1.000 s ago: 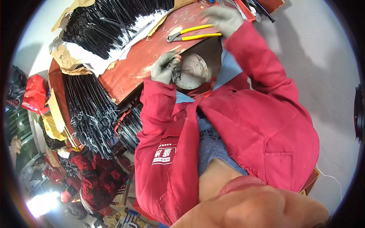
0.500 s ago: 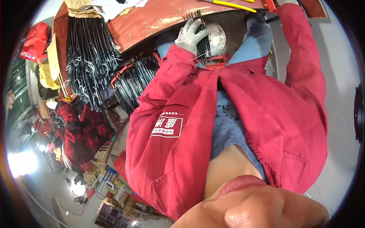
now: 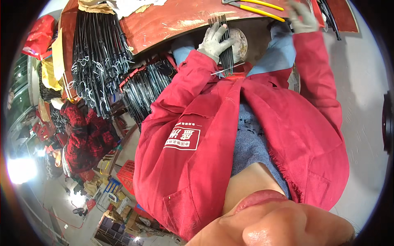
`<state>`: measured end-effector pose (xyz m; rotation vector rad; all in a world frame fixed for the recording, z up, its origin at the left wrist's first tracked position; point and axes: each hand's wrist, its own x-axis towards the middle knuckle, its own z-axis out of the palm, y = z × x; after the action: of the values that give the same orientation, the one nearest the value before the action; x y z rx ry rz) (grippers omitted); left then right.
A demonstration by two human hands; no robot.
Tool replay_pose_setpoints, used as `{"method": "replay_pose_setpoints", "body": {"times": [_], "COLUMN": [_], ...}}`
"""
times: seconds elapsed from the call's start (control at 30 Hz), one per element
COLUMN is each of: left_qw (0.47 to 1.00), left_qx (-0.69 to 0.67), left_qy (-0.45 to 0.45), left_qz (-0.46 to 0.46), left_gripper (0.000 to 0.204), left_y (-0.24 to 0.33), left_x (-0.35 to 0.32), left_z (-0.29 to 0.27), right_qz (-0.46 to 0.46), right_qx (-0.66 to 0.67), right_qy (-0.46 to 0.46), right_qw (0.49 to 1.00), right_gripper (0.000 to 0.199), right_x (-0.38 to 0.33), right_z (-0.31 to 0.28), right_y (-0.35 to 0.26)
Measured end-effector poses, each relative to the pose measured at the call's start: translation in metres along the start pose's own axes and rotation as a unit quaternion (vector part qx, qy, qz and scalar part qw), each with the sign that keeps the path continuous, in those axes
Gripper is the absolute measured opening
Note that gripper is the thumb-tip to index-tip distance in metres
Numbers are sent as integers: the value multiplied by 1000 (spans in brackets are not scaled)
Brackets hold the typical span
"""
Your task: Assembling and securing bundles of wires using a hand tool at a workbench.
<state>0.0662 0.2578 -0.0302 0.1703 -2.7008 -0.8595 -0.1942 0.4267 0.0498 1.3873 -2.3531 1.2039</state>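
A gray-white work glove covers my left hand (image 3: 214, 42), whose fingers lie over a bundle of thin black rods (image 3: 227, 57) and grip it near the table edge. A thin white strip (image 3: 225, 69) crosses the bundle's lower end. My right hand (image 3: 303, 18), gloved too, is raised at the table's right side, beside a red container that is partly out of view. Motion smears its fingers, so I cannot make out anything in them. Just left of it, pliers with yellow handles (image 3: 262, 12) rest on the red tabletop (image 3: 164, 24).
Many black rods with white ties (image 3: 96, 65) hang over the table's left side. More dark rods lie in a red rack (image 3: 145, 90) below. A round, worn metal surface (image 3: 239, 45) sits behind the bundle. Someone in a red-black checked jacket (image 3: 88, 139) is at the left.
My right hand has come into view, moving inward from the far right edge toward the pliers. My left hand, still on the rods, appears slightly further right and lower as the view shifts.
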Motion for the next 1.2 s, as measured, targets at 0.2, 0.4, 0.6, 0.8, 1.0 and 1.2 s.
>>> {"method": "replay_pose_setpoints", "body": {"times": [0.2, 0.4, 0.6, 0.8, 1.0, 1.2], "left_qw": [993, 993, 988, 988, 982, 988], "left_qx": [114, 91, 32, 50, 181, 154], "left_qy": [4, -30, -27, -28, -41, -27], "left_qz": [39, -62, -146, -146, 32, 14], "left_gripper": [38, 45, 36, 33, 38, 31], "left_y": [-6, -10, -1, -1, 3, 6], "left_x": [-28, -43, -37, -37, -27, -24], "left_z": [-11, -1, 5, 7, -16, -18], "right_qz": [-19, -63, -69, -124, -103, -103], "right_qx": [195, 110, 100, 84, 43, 57], "right_qy": [-229, -245, -243, -230, -202, -240], "right_qw": [954, 961, 962, 962, 973, 964], "right_gripper": [17, 19, 20, 20, 18, 16], "right_x": [-7, -6, -3, -2, -2, 1], "right_z": [138, 142, 131, 149, 148, 141], "right_y": [-51, -41, -48, -52, -45, -47]}}
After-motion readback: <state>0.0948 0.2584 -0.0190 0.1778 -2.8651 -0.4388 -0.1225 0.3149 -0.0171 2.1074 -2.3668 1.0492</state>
